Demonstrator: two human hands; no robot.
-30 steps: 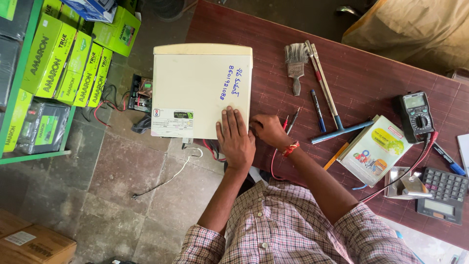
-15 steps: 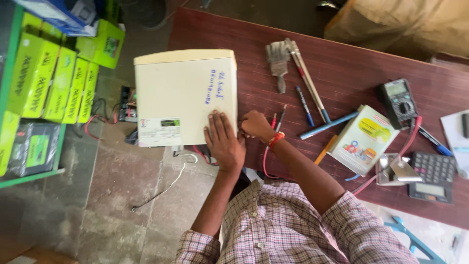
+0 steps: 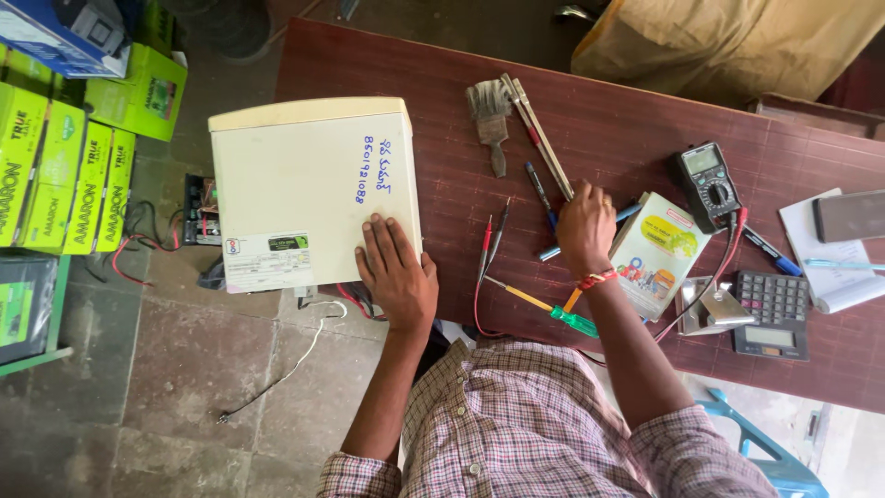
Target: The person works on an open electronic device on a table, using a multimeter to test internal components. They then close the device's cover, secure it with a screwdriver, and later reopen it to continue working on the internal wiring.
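A cream metal box (image 3: 304, 184) with blue handwriting and a label overhangs the left end of a dark red table (image 3: 627, 120). My left hand (image 3: 396, 272) lies flat with fingers spread on the box's near right corner. My right hand (image 3: 585, 226), with a red thread at the wrist, rests over a blue pen-like tool (image 3: 553, 251) at the end of a long metal tool (image 3: 539, 138). Its fingers curl down and hide what they touch. Red and black probes (image 3: 489, 244) and a green-handled screwdriver (image 3: 572, 320) lie between my hands.
A paint brush (image 3: 490, 111), a multimeter (image 3: 708, 184), a colourful booklet (image 3: 659, 254), a calculator (image 3: 772, 314) and a notepad with a phone (image 3: 848, 217) lie on the table. Green cartons (image 3: 64, 175) line a shelf at left. Loose wires (image 3: 277, 378) trail on the stone floor.
My right hand has left the box's edge beside my left hand and moved right to the tools on the table. My left hand stays on the box.
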